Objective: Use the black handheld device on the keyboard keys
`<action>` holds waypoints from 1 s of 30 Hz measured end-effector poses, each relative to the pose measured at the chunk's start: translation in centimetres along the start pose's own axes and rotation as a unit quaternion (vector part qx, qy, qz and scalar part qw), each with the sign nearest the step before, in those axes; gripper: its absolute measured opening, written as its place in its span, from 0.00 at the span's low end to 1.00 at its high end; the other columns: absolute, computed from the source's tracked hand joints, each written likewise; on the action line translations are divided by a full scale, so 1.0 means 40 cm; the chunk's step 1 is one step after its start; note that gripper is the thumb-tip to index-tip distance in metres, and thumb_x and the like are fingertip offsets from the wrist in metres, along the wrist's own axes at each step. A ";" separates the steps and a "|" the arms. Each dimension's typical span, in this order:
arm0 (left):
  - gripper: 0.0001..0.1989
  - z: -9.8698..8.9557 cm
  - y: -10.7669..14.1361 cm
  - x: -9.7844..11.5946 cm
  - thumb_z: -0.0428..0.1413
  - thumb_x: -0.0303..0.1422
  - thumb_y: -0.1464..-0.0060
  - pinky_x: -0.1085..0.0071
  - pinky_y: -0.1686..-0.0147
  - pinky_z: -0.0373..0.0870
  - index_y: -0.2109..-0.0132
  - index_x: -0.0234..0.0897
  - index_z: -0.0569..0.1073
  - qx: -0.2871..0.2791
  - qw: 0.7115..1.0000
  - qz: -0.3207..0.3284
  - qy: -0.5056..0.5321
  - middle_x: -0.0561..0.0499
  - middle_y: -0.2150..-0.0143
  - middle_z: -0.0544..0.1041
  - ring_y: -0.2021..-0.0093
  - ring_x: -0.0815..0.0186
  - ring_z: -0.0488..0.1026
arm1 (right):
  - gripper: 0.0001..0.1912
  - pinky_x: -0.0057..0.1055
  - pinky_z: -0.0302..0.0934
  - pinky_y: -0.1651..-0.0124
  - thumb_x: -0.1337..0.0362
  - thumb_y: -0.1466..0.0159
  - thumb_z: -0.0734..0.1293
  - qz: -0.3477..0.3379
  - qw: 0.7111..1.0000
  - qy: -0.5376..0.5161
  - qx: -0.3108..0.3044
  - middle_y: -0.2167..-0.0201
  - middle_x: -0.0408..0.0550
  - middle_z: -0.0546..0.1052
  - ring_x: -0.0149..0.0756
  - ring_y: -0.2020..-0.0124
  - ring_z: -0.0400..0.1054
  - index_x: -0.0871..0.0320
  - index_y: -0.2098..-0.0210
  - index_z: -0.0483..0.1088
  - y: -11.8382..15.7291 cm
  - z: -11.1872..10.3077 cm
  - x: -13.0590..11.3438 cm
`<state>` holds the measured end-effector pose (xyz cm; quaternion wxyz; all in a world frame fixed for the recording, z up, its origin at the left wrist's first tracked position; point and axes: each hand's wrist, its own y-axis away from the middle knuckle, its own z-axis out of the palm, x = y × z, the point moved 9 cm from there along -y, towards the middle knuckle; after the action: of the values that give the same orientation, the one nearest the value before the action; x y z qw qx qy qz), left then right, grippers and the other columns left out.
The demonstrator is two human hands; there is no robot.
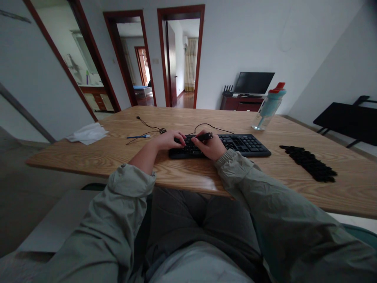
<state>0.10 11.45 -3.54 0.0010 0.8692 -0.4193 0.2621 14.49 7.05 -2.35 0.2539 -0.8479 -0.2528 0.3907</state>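
A black keyboard (250, 144) lies on the wooden table (188, 175), close to its front edge. Over the keyboard's left end rests my left hand (171, 140), its fingers bent down around something I cannot make out. My right hand (211, 146) is closed on a dark pen-like tool (204, 136) above the middle of the keys, the tool pointing left. Both hands hide part of the keys. Behind the keyboard runs a thin black cable (210, 125).
A blue thin brush or pen (139, 136) and coiled cable (162, 130) lie left of the keyboard. White tissues (88, 134) are at the far left. A water bottle (268, 107) stands back right; a fluffy black duster-like thing (310, 162) lies at the right.
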 end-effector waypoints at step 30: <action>0.07 0.003 -0.002 -0.028 0.61 0.35 0.50 0.62 0.41 0.64 0.65 0.38 0.82 0.026 0.999 -0.024 -0.002 0.45 0.44 0.72 0.46 0.59 0.71 | 0.18 0.30 0.57 0.68 0.49 0.35 0.62 0.005 1.000 0.027 -0.001 0.73 0.48 0.75 0.35 0.71 0.68 0.59 0.65 0.70 -0.017 0.014 0.009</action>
<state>-0.35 12.30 -4.14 -0.0156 0.8792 -0.3915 0.2713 14.10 7.92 -2.41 0.2580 -0.8598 -0.2422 0.3681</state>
